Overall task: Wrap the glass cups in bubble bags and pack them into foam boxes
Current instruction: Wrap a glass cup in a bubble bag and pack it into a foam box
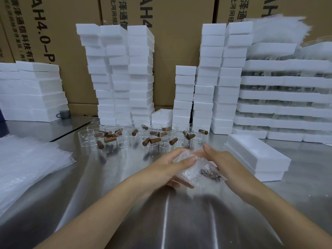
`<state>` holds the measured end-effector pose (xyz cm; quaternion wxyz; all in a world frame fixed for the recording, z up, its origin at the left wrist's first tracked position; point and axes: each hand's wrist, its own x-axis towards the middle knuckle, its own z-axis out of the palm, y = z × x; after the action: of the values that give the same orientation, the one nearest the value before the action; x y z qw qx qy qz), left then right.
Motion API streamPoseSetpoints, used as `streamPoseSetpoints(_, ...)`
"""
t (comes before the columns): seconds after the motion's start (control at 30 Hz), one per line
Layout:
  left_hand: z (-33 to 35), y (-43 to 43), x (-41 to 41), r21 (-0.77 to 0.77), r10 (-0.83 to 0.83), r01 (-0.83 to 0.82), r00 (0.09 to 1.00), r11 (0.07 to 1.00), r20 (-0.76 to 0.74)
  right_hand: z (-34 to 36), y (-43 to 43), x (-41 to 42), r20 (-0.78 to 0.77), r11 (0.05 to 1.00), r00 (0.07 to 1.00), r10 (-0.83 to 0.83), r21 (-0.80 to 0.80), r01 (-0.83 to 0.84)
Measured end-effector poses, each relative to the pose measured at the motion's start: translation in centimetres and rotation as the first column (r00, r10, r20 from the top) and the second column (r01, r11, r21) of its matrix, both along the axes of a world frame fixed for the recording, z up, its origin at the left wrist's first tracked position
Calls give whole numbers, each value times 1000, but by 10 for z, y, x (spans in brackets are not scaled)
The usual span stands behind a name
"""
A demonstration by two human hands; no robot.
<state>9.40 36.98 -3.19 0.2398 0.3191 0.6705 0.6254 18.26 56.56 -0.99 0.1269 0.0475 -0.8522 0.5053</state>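
- Glass cup (209,174) in hand is inside a bubble bag (192,170). Only its dark brown handle shows through the film, and the glass itself is hard to make out.
- The bag is held above the tabletop (179,221), near the middle and a bit toward the front edge, not resting on it.
- Left hand (170,167) grips the bag with the thumb across the top and the fingers curled underneath.
- Right hand (221,159) cups the far and right side, with the fingers wrapped around the bag's end.
- Judgement: mid-wrap. The cup is bagged, but the loose film is not yet folded tight and it is not boxed.
- Loose cups (125,139) with wooden handles are clustered mid-table toward the back edge, all bare. That's a couple of dozen or so left to do.
- Spare bags (30,162) are stacked at the left edge, plenty left.
- Two closed foam boxes (256,157) sit stacked just right of the hands. I can't tell whether they are filled or empty.
- One open foam box (161,115) is behind the cups, contents not visible.
- Foam box stacks (122,74) line the back edge. I can't tell packed from empty.
- Foam trays (287,97) are at the back right, with what looks like more glass between the layers.
- Overall: early-to-middle, with the bulk of the visible cups unwrapped.
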Motion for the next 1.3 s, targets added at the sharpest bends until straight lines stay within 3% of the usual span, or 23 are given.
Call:
streamPoseSetpoints(0.1,1,0,-6,6,150,-150,988,989,-33,1,12,0,-211,967,951,-224,73,244)
streamPoseSetpoints(0.13,1,-3,-8,10,200,-200,979,980,-43,0,21,-1,-306,903,893,-330,172,393)
streamPoseSetpoints(0.2,1,-6,-15,26,301,-300,952,953,-57,-1,39,-2,-449,661,757,-476,385,644)
streamPoseSetpoints(0.27,2,-10,-17,85,370,-367,929,926,-21,-1,57,-2,-427,465,683,-593,510,723)
streamPoseSetpoints(0.37,4,-12,-19,135,405,-406,913,904,39,-6,78,-1,-293,346,644,-707,650,676)
streamPoseSetpoints(0.5,8,-17,-23,198,397,-410,912,890,106,-6,82,1,-328,434,670,-666,560,706)
streamPoseSetpoints(0.6,12,-17,-25,269,438,-452,892,850,116,2,66,1,-393,596,745,-539,448,667)
streamPoseSetpoints(0.73,15,-19,-29,349,528,-493,849,797,-5,4,34,8,-263,847,941,-214,430,313)
streamPoseSetpoints(0.8,16,-21,-29,365,536,-484,843,795,-47,-3,22,8,-154,856,982,-110,487,172)
streamPoseSetpoints(0.97,10,-17,-29,285,475,-411,853,866,-214,-17,9,3,-13,823,999,-42,566,42)
streamPoseSetpoints(1.17,-7,-8,-28,39,375,-401,815,915,-442,-17,11,0,-17,823,1000,-17,568,24)
streamPoseSetpoints(1.3,-12,-9,-24,-190,297,-458,789,869,-538,-16,12,1,-31,823,1000,-4,568,21)
